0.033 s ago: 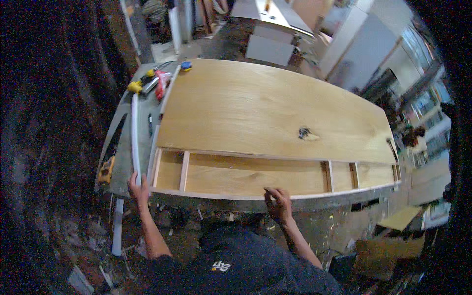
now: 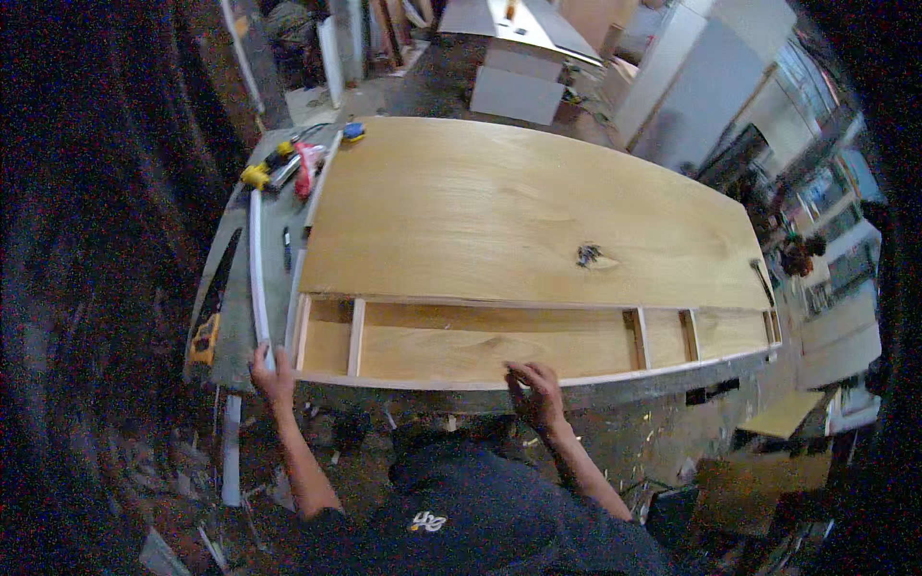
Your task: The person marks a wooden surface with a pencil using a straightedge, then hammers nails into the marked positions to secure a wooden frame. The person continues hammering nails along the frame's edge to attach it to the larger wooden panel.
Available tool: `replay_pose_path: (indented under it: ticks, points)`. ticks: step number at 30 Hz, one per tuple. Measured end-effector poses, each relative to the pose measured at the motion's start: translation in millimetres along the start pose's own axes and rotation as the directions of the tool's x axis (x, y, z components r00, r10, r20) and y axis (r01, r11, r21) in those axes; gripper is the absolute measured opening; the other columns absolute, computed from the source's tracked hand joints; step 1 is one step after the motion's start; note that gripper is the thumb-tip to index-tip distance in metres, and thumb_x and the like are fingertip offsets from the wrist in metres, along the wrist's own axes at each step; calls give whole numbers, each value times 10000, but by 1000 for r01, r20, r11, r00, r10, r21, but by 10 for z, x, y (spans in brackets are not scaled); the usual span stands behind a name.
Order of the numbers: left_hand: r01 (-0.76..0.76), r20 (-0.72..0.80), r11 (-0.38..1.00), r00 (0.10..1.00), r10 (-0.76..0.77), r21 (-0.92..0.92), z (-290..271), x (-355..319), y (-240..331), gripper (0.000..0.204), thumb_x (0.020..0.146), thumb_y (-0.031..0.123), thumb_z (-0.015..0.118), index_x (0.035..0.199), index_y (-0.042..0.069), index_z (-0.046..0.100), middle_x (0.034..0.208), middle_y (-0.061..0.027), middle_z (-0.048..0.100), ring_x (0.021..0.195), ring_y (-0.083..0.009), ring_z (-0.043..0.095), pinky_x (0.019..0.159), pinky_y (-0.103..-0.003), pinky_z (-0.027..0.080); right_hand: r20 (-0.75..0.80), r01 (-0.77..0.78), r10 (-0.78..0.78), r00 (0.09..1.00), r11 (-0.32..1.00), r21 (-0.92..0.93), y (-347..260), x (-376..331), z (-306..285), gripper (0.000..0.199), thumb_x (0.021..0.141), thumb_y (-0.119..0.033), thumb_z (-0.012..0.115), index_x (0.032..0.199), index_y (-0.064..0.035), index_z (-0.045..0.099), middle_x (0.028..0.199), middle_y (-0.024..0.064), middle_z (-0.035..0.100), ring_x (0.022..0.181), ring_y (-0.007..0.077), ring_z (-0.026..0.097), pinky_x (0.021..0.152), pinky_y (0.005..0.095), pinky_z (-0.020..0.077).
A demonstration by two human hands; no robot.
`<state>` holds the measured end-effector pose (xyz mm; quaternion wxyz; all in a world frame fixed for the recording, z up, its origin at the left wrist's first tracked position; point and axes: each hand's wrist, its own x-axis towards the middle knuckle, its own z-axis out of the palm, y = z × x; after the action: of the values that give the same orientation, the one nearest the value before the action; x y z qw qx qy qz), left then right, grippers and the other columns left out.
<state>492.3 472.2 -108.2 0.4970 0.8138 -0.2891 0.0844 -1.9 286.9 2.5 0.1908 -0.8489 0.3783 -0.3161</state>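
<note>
A long white strip point(image 2: 256, 259) lies lengthwise along the left side of the workbench, and my left hand point(image 2: 273, 377) grips its near end. My right hand point(image 2: 538, 396) is just over the front edge of a wooden frame point(image 2: 451, 385), its fingers bent and partly apart, with nothing visible in them. Thin cross pieces divide the frame's exposed near part into compartments. A large plywood sheet point(image 2: 461, 211) covers the far part. On the sheet rests a small pile of dark bits, perhaps nails point(image 2: 589, 254). A hammer point(image 2: 762, 286) lies at its right end.
Left on the bench are a handsaw point(image 2: 205, 338) with a yellow handle, a yellow-and-black tool point(image 2: 257, 176), a red item point(image 2: 307, 173) and a dark pen-like object point(image 2: 287, 248). A blue object point(image 2: 353, 131) sits at the sheet's far left corner. Scraps litter the floor.
The view has shifted slightly. My right hand has moved a little left along the frame's front edge and its fingers have spread somewhat. My left hand keeps its hold on the strip.
</note>
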Motion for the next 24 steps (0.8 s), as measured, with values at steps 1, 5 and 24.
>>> replay_pose_path:
  ticks: [1, 5, 24]
  points:
    - [-14, 15, 997, 1000, 15, -77, 14, -95, 204, 442, 860, 256, 750, 1193, -22, 669, 1121, -176, 657, 1038, -287, 612, 952, -402, 473, 9, 79, -79, 997, 996, 37, -75, 108, 61, 296, 859, -63, 726, 1145, -139, 716, 915, 113, 700, 927, 290, 658, 802, 415, 513]
    - [292, 415, 756, 909, -30, -586, 202, -612, 1230, 442, 919, 284, 714, 1238, -12, 644, 1113, -130, 653, 1004, -212, 609, 929, -365, 488, 57, 223, -230, 971, 968, 113, -391, 492, 345, 377, 875, -80, 724, 1245, -137, 674, 903, 104, 693, 858, 297, 657, 774, 411, 516]
    - [458, 245, 873, 877, -414, -166, -150, 577, -81, 337, 969, 359, 656, 974, 23, 681, 825, -43, 668, 649, -136, 631, 586, -287, 512, 356, -367, 297, 886, 919, 146, -95, -174, 538, 509, 873, -52, 761, 1356, -99, 609, 1009, 126, 726, 919, 214, 693, 830, 341, 552]
